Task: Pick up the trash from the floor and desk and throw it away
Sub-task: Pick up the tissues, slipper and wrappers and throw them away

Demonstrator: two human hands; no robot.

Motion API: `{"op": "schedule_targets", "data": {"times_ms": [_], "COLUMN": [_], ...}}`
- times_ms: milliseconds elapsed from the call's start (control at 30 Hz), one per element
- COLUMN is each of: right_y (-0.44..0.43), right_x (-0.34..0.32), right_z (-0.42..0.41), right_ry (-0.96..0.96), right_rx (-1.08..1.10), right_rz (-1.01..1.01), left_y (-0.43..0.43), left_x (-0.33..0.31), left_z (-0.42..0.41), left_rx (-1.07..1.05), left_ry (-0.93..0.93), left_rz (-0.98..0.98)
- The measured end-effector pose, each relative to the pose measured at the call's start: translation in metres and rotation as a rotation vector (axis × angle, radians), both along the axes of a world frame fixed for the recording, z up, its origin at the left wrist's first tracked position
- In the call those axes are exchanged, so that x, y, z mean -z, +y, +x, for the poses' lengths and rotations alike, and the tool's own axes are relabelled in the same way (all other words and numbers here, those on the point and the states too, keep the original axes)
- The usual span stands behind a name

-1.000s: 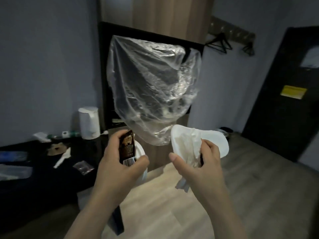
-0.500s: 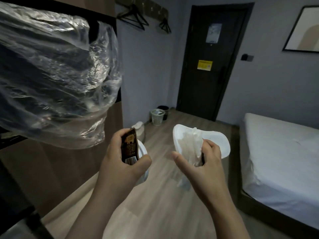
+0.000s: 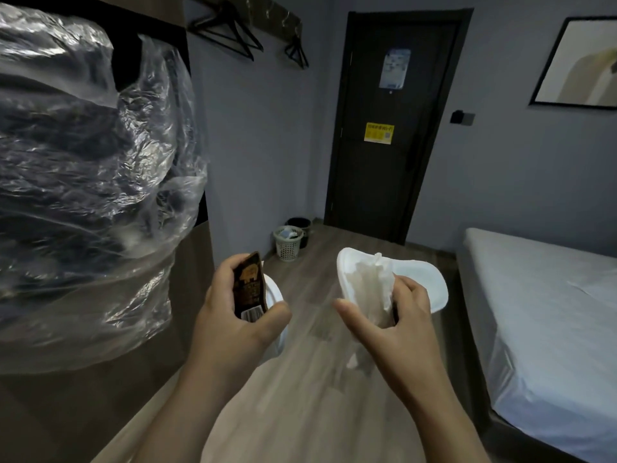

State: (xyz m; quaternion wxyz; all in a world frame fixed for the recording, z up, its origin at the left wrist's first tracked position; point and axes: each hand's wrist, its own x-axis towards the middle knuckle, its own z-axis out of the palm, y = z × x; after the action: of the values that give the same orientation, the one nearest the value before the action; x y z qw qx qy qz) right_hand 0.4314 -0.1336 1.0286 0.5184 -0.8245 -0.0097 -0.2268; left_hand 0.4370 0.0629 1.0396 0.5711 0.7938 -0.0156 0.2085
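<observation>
The left hand (image 3: 233,324) grips a dark snack wrapper (image 3: 248,286) upright between thumb and fingers, with a white lid (image 3: 276,305) pressed behind it. The right hand (image 3: 392,324) pinches crumpled tissue (image 3: 374,285) against a white slipper (image 3: 424,284) that rises above its fingers. Far beyond both hands, a pale mesh wastebasket (image 3: 287,243) and a dark bin (image 3: 299,225) stand by the door (image 3: 384,182).

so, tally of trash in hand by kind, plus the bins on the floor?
White slipper-like pieces: 2, one in the left hand at, one in the right hand at
Dark wrappers: 1, left hand
White tissues: 1, right hand
Bins by the door: 2, light basket, dark bin
Total: 6
</observation>
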Motion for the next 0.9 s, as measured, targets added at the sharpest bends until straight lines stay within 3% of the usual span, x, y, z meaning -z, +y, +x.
{"op": "schedule_targets", "data": {"times_ms": [900], "right_y": [-0.098], "right_x": [0.023], "right_z": [0.462], "right_ry": [0.142], "right_rx": [0.01], "right_rz": [0.036], "left_y": [-0.085], "left_x": [0.024], "left_z": [0.463], "left_rx": [0.003], "left_ry": [0.134], "left_rz": [0.022]}}
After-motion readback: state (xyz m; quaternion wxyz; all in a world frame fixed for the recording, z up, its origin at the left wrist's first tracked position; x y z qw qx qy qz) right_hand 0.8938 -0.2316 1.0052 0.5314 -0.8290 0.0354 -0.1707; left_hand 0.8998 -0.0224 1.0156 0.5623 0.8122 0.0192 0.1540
